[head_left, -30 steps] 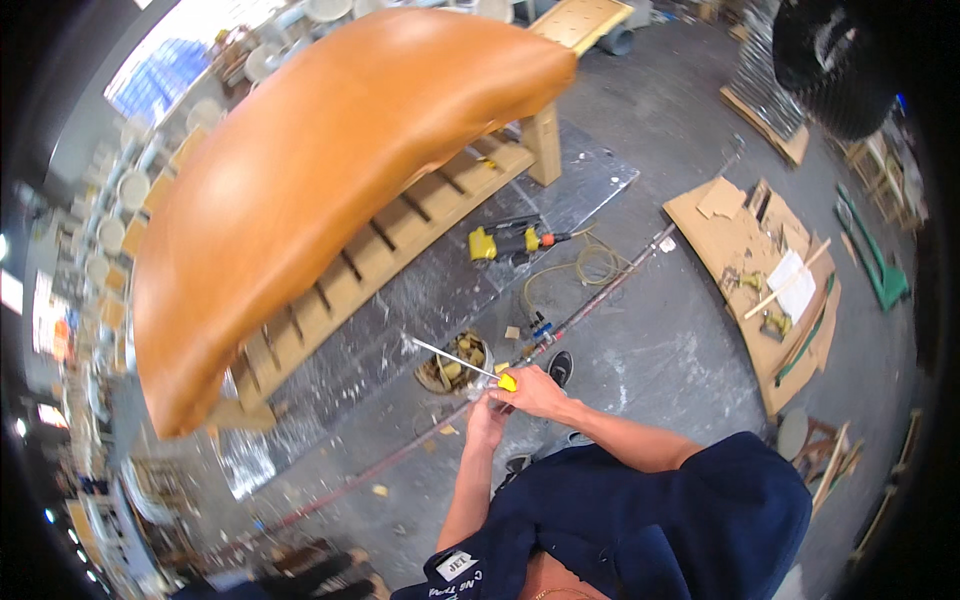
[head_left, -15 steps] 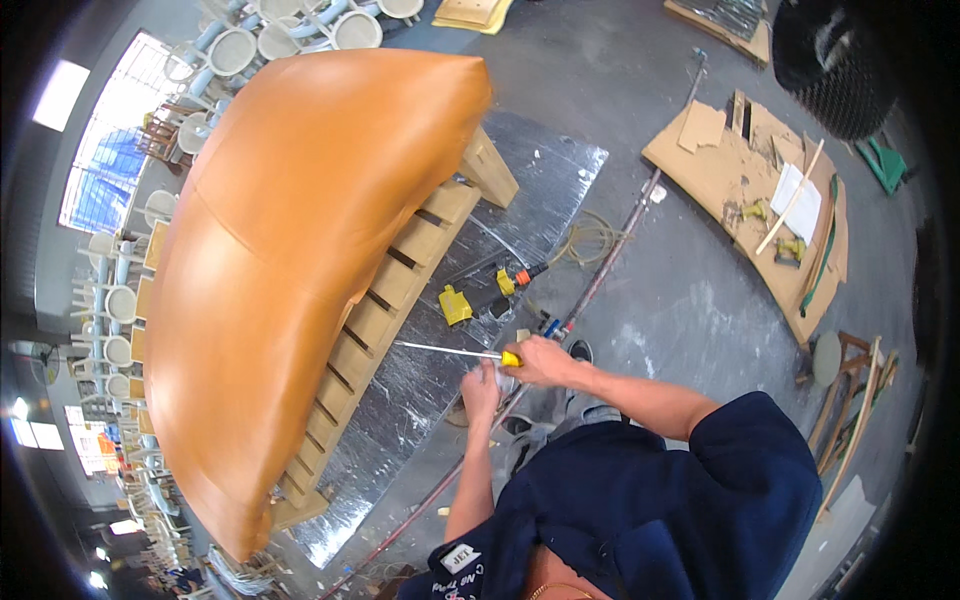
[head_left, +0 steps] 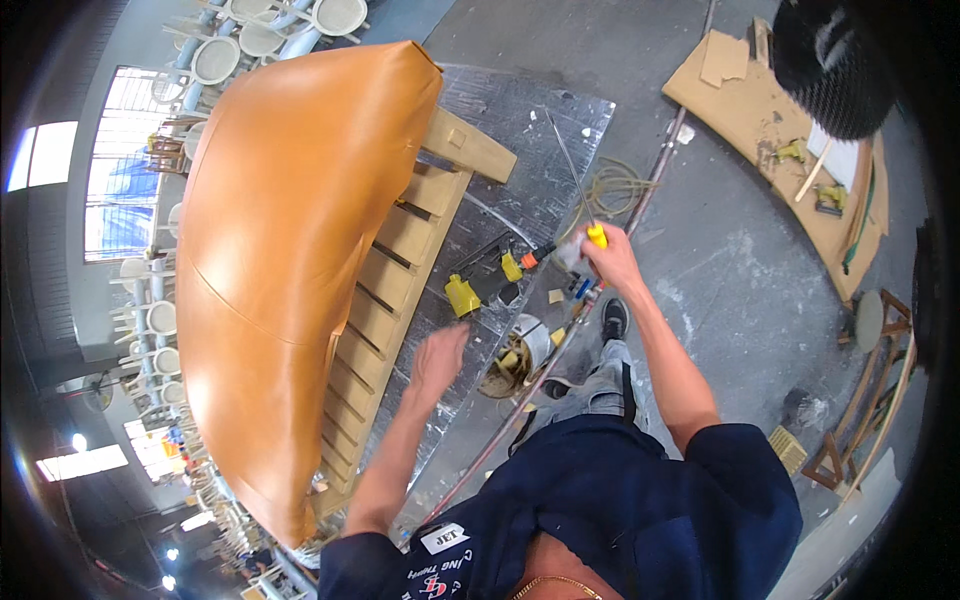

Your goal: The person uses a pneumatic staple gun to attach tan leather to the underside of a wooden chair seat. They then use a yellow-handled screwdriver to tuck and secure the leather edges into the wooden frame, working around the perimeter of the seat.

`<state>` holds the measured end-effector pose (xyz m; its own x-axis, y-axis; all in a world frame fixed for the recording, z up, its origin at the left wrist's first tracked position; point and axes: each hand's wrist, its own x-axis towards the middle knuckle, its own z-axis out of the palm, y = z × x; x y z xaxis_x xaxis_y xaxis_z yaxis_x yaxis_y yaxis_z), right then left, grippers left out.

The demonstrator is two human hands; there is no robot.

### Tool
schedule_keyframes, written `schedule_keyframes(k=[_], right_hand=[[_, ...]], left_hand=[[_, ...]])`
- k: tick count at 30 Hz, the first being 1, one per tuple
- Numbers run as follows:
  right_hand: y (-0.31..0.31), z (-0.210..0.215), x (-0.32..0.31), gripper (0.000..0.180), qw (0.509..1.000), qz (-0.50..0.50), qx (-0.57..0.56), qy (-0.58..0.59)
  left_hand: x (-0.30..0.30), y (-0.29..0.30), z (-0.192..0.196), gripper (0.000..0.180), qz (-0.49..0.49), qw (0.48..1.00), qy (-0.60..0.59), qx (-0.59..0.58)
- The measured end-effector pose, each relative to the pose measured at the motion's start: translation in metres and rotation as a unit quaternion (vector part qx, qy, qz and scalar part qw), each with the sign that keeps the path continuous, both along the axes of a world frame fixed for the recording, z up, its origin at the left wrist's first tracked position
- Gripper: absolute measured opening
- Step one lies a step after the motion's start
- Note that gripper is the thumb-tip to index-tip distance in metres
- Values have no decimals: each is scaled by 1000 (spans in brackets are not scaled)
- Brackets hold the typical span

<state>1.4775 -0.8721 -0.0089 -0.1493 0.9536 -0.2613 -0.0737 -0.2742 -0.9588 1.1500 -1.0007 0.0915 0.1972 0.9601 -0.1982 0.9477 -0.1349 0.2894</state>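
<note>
Workshop floor of grey concrete, partly covered by silver foil sheeting (head_left: pixel 540 130), lies beneath a slatted wooden frame (head_left: pixel 400 270) bearing a tan leather cushion (head_left: pixel 290 230). Right hand (head_left: pixel 612 258) clenched around a yellow-handled tool with a long thin shaft (head_left: pixel 575 175), raised above scattered yellow tools (head_left: pixel 462 297). Left hand (head_left: pixel 438 362) empty, fingers spread, near the frame.

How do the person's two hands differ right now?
The right hand is closed around a yellow-handled tool with a long thin metal shaft, while the left hand is open and holds nothing. The right hand is raised out over the silver sheet and grey floor; the left hand hangs close to the slatted wooden frame under the orange cushion. Both are bare.
</note>
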Motion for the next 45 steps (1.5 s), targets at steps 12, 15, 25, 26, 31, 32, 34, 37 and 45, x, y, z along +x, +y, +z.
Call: schedule_keyframes(k=[12, 15, 25, 26, 31, 32, 34, 37, 45], right_hand=[[61, 72, -73, 18, 882, -65, -55, 463], [63, 81, -61, 18, 851, -83, -66, 514], [58, 56, -31, 20, 930, -148, -39, 333], [56, 53, -29, 17, 936, -148, -30, 317], [52, 34, -13, 17, 954, -203, -53, 215], [51, 25, -6, 17, 954, -227, -61, 185], [51, 8, 9, 21, 913, -342, -115, 188], [50, -8, 33, 26, 857, -452, -129, 210], [64, 33, -28, 23, 926, -276, -54, 252]], left_hand=[[143, 221, 163, 39, -102, 992, 68, 18], [141, 218, 117, 41, -5, 988, -100, -115], [162, 217, 68, 34, 118, 973, -175, -89], [164, 218, 65, 35, 105, 973, -181, -101], [159, 223, 62, 45, 70, 975, -164, -132], [154, 221, 57, 48, 34, 983, -134, -122], [142, 217, 52, 55, -29, 994, -58, -90], [157, 196, 84, 50, -134, 980, 148, -19], [109, 248, 180, 37, -217, 845, 401, 281]])
